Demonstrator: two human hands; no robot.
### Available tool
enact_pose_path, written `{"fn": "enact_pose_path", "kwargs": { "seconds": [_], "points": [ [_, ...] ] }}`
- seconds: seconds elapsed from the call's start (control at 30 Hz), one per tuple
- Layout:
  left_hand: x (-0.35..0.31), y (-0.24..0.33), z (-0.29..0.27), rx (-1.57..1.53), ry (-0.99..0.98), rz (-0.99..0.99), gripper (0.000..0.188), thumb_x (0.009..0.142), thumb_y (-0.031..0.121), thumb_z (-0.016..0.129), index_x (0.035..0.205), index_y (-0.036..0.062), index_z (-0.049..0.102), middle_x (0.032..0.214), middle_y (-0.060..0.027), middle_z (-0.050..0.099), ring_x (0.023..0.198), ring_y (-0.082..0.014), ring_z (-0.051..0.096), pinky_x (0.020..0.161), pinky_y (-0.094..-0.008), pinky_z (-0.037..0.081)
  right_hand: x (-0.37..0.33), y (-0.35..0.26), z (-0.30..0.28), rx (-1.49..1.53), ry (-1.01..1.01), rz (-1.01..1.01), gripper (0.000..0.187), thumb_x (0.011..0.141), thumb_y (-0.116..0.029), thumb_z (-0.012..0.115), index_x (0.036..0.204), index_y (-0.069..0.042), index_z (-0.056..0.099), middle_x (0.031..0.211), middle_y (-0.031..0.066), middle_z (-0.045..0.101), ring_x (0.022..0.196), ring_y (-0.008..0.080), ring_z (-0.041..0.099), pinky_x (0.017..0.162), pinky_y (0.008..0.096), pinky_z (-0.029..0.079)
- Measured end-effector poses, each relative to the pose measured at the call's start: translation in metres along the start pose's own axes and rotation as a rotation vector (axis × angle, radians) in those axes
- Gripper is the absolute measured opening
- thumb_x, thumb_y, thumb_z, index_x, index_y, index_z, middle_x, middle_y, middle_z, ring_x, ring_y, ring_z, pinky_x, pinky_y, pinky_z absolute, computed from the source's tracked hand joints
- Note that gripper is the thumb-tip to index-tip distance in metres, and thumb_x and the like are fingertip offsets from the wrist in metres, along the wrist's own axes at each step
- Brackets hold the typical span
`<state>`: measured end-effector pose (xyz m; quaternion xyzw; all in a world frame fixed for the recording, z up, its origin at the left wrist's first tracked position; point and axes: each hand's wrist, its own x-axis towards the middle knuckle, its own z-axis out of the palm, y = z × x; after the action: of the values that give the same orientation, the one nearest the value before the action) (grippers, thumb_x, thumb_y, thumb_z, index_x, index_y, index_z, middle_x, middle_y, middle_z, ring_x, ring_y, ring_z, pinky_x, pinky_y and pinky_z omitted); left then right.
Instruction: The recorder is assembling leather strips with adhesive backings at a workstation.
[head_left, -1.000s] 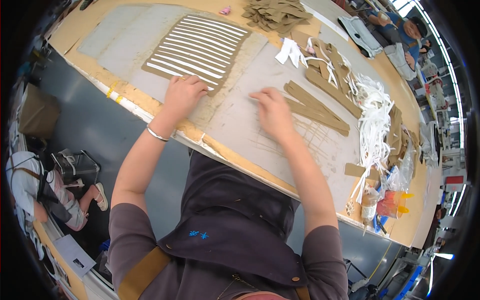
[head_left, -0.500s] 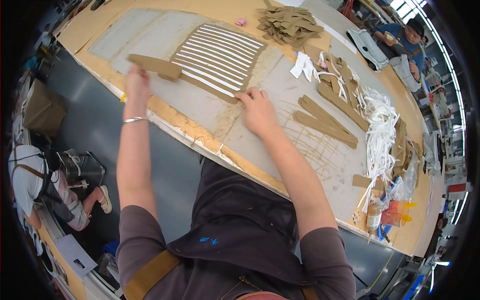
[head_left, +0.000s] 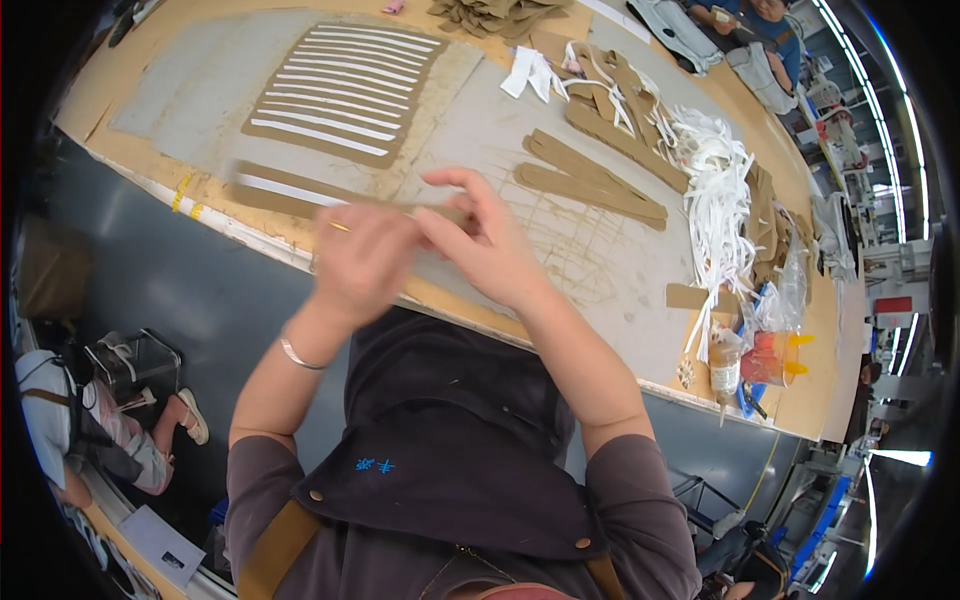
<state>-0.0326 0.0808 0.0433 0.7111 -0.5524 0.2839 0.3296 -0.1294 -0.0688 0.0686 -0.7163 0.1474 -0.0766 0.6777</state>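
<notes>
A brown fabric strip with a white band along it lies aslant near the table's front edge, its right part running under my hands. My left hand, smeared by motion, is over the strip; its fingers do not show clearly. Close on its right, my right hand has the strip's right end between thumb and curled fingers, with the index finger raised. Beyond them lies a row of brown strips with white bands, side by side. To the right of my hands rest loose plain brown strips.
A tangled heap of white tape lies on the right, near more brown strips. A small bottle and an orange-red container stand at the right front edge. Another person sits across the table.
The strip that my left hand held raised at the left now lies nearer the front edge, apart from the row. My left hand has moved right, beside my right hand. The view has shifted.
</notes>
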Motion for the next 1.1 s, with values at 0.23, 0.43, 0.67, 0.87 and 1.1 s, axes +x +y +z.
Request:
{"fn": "enact_pose_path", "kwargs": {
  "seconds": [0.23,0.43,0.67,0.87,1.1],
  "points": [
    [-0.01,0.024,0.043,-0.371,-0.356,-0.104,0.022,0.077,0.016,0.076,0.097,0.0174,0.068,0.096,0.0023,0.062,0.095,-0.0206,0.058,0.081,-0.0355,0.04,-0.144,0.067,-0.119,-0.181,0.315,0.246,0.02,0.087,-0.003,0.067,0.107,-0.004,0.064,0.088,0.0045,0.066,0.076,0.0071,0.06,0.065,0.0242,0.049],
    [-0.002,0.004,0.046,-0.432,-0.634,-0.099,0.03,0.074,0.014,0.078,0.102,0.0136,0.068,0.103,-0.0037,0.062,0.099,-0.0266,0.056,0.086,-0.0374,0.045,-0.18,0.041,-0.131,-1.017,0.37,0.13,0.022,0.082,-0.009,0.074,0.103,-0.007,0.067,0.09,0.0078,0.066,0.079,0.0194,0.063,0.07,0.0309,0.051],
    [0.008,0.006,0.059,-0.523,-0.831,-0.128,0.021,0.072,0.013,0.08,0.09,0.0101,0.069,0.088,-0.0028,0.062,0.086,-0.0256,0.059,0.077,-0.0375,0.047,-0.078,0.063,-0.059,-0.638,0.264,-0.19,0.023,0.081,-0.014,0.076,0.101,-0.007,0.068,0.09,0.0092,0.067,0.083,0.0267,0.063,0.073,0.0364,0.052],
    [0.01,-0.006,0.069,-0.543,-0.681,-0.12,0.013,0.069,0.011,0.08,0.079,0.0103,0.072,0.08,-0.0022,0.062,0.082,-0.0253,0.06,0.076,-0.037,0.048,-0.049,0.083,-0.044,-0.825,0.173,-0.314,0.016,0.078,-0.013,0.076,0.09,-0.007,0.068,0.086,0.0068,0.065,0.083,0.0289,0.063,0.071,0.0398,0.052],
    [0.006,-0.018,0.073,-0.623,-0.698,-0.138,0.008,0.072,0.012,0.078,0.08,0.0135,0.077,0.082,-0.0001,0.065,0.085,-0.0231,0.061,0.078,-0.0358,0.049,-0.052,0.086,-0.046,-0.842,0.218,-0.435,0.014,0.079,-0.009,0.076,0.093,-0.006,0.072,0.082,0.0078,0.064,0.076,0.0264,0.063,0.065,0.0369,0.052]
  ]
}}
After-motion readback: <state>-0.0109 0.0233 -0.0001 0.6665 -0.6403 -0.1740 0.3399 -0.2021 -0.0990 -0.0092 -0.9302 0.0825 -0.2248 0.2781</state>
